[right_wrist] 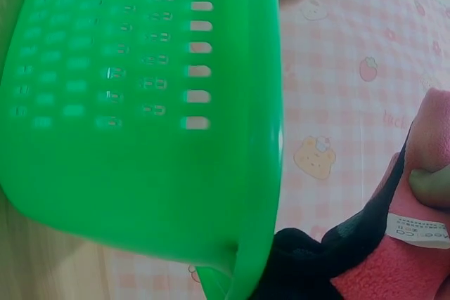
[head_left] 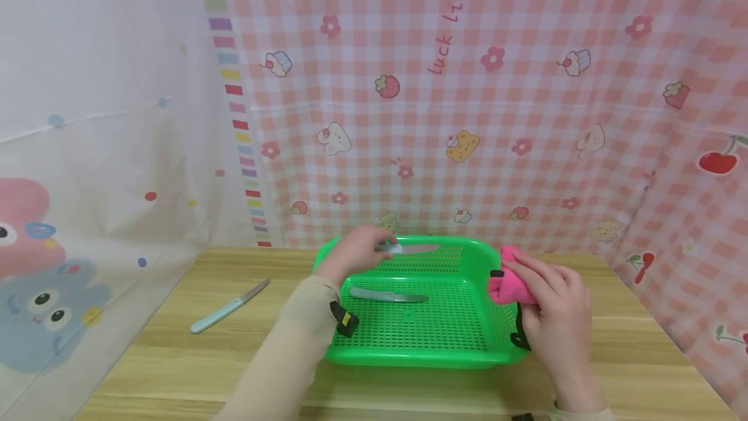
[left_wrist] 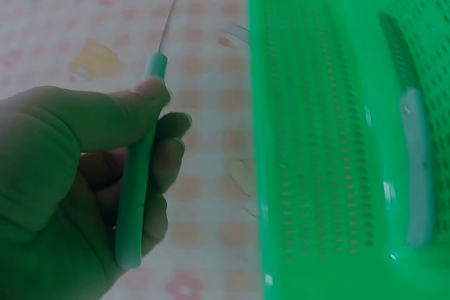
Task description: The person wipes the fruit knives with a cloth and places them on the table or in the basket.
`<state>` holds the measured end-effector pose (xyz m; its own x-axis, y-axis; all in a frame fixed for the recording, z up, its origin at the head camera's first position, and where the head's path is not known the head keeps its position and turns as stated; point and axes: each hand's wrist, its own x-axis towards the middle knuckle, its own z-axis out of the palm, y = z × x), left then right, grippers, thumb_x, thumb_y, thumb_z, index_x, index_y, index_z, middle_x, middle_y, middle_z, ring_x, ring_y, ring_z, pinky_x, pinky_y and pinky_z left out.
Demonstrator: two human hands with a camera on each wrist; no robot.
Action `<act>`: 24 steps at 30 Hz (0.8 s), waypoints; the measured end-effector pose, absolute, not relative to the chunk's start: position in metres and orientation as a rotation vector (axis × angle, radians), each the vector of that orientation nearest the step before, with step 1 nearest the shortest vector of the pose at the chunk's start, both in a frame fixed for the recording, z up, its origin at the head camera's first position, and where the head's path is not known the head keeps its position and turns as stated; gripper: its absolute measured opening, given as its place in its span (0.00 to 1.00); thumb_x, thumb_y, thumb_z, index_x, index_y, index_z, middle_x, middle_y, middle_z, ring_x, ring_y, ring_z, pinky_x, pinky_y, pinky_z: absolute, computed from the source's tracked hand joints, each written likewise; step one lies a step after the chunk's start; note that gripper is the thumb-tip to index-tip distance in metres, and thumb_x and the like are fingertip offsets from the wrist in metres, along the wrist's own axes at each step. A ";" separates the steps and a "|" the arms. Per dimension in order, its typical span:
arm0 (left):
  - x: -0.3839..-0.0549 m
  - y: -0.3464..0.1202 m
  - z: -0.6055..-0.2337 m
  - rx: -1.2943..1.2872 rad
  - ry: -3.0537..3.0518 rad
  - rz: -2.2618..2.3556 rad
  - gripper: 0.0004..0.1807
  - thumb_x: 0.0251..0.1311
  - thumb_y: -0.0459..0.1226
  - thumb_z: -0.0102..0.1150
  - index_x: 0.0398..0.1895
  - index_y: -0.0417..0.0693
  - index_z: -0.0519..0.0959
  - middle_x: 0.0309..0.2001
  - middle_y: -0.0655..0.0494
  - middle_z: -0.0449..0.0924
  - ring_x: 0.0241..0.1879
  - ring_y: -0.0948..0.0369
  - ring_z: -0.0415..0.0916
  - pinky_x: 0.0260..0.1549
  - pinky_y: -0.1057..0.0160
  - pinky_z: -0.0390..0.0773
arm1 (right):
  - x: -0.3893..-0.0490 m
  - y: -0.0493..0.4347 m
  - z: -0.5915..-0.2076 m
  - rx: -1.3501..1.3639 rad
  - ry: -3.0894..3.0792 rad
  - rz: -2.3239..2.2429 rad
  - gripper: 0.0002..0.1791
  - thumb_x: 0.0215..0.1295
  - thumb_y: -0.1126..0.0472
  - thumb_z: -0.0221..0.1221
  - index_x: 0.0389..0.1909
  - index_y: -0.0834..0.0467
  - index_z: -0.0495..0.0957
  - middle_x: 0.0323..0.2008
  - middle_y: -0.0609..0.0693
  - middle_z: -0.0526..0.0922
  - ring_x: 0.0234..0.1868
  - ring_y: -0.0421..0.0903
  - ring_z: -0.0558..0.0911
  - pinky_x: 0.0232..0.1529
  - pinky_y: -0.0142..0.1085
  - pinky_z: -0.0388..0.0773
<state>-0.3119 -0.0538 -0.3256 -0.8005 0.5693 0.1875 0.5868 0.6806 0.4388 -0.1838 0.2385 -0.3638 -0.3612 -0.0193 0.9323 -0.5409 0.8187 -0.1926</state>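
Observation:
My left hand (head_left: 358, 253) grips a knife (head_left: 417, 249) by its pale blue handle, over the far side of a green plastic basket (head_left: 421, 358). In the left wrist view, thumb and fingers wrap that handle (left_wrist: 138, 180), and the thin blade points away. A second knife (head_left: 388, 295) with a similar handle lies on the basket's perforated floor. At the basket's right end, my right hand (head_left: 558, 317) holds a bunched pink cloth (head_left: 511, 286). The right wrist view shows the cloth (right_wrist: 394, 272) with a black edge and a white tag, beside the basket's rim.
Left of the basket, a third knife (head_left: 230, 306) lies on the wood-grain table (head_left: 193, 369), its blade toward the back. A pink checked curtain (head_left: 444, 109) hangs behind the table, and a white patterned sheet (head_left: 117, 115) hangs at left.

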 end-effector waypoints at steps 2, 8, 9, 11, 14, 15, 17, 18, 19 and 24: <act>-0.318 -0.055 -0.331 -0.974 -2.870 -0.748 0.12 0.63 0.34 0.64 0.50 0.46 0.83 0.48 0.53 0.83 0.48 0.56 0.80 0.50 0.56 0.78 | -0.184 0.240 -0.364 0.423 -1.874 0.586 0.28 0.41 0.81 0.56 0.44 0.58 0.87 0.49 0.56 0.85 0.43 0.62 0.75 0.41 0.55 0.65; -0.334 -0.057 -0.352 -0.976 -2.958 -0.734 0.11 0.63 0.34 0.64 0.49 0.47 0.83 0.45 0.56 0.84 0.43 0.62 0.80 0.45 0.62 0.79 | -0.182 0.245 -0.362 0.410 -1.882 0.591 0.29 0.40 0.83 0.59 0.44 0.59 0.86 0.49 0.56 0.85 0.43 0.62 0.75 0.43 0.54 0.64; -0.337 -0.057 -0.356 -0.988 -2.963 -0.727 0.11 0.63 0.34 0.64 0.49 0.47 0.83 0.45 0.57 0.84 0.43 0.62 0.80 0.46 0.62 0.79 | -0.181 0.246 -0.362 0.406 -1.893 0.589 0.29 0.40 0.83 0.59 0.44 0.59 0.86 0.49 0.57 0.85 0.43 0.62 0.75 0.44 0.54 0.64; -0.341 -0.057 -0.363 -0.997 -2.971 -0.714 0.11 0.63 0.33 0.65 0.48 0.47 0.84 0.45 0.57 0.84 0.45 0.62 0.80 0.47 0.62 0.78 | -0.180 0.248 -0.362 0.399 -1.915 0.581 0.28 0.40 0.83 0.59 0.45 0.60 0.86 0.50 0.57 0.84 0.44 0.63 0.74 0.44 0.53 0.64; -0.346 -0.056 -0.372 -1.005 -2.970 -0.701 0.11 0.62 0.32 0.65 0.47 0.48 0.84 0.45 0.58 0.84 0.46 0.61 0.80 0.49 0.61 0.78 | -0.180 0.251 -0.362 0.396 -1.928 0.576 0.28 0.40 0.83 0.59 0.45 0.61 0.86 0.50 0.58 0.84 0.44 0.63 0.74 0.45 0.52 0.64; -0.348 -0.056 -0.374 -1.001 -2.977 -0.694 0.11 0.62 0.32 0.65 0.47 0.48 0.84 0.45 0.58 0.84 0.47 0.60 0.79 0.49 0.61 0.78 | -0.181 0.252 -0.361 0.395 -1.921 0.578 0.28 0.40 0.84 0.59 0.45 0.61 0.86 0.50 0.58 0.84 0.44 0.63 0.74 0.45 0.51 0.64; -0.351 -0.055 -0.378 -0.990 -2.987 -0.673 0.10 0.62 0.32 0.65 0.46 0.48 0.85 0.45 0.58 0.84 0.47 0.60 0.79 0.50 0.60 0.77 | -0.182 0.253 -0.361 0.393 -1.895 0.584 0.28 0.40 0.84 0.58 0.44 0.61 0.86 0.49 0.58 0.84 0.43 0.63 0.75 0.46 0.50 0.64; -0.352 -0.055 -0.380 -0.983 -2.992 -0.662 0.10 0.61 0.32 0.65 0.46 0.48 0.85 0.45 0.58 0.84 0.47 0.59 0.79 0.50 0.60 0.77 | -0.182 0.254 -0.360 0.392 -1.883 0.586 0.28 0.40 0.84 0.58 0.44 0.61 0.86 0.49 0.57 0.85 0.43 0.63 0.75 0.46 0.49 0.63; -0.353 -0.054 -0.382 -0.976 -2.997 -0.651 0.10 0.62 0.32 0.65 0.46 0.48 0.85 0.45 0.58 0.84 0.48 0.59 0.79 0.50 0.60 0.77 | -0.183 0.254 -0.360 0.390 -1.872 0.590 0.27 0.41 0.84 0.58 0.43 0.61 0.86 0.49 0.57 0.85 0.43 0.63 0.75 0.46 0.48 0.63; -0.357 -0.051 -0.389 -0.922 -3.028 -0.566 0.09 0.62 0.33 0.66 0.44 0.49 0.86 0.44 0.58 0.84 0.47 0.58 0.79 0.50 0.59 0.77 | -0.183 0.259 -0.361 0.369 -1.855 0.591 0.25 0.43 0.82 0.58 0.43 0.60 0.87 0.48 0.57 0.85 0.43 0.63 0.75 0.45 0.48 0.63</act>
<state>-0.3575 -0.0510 -0.3889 -0.8329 0.5525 0.0315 0.5265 0.7736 0.3525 -0.1834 0.2591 -0.3606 -0.3509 0.0293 0.9360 -0.5178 0.8267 -0.2200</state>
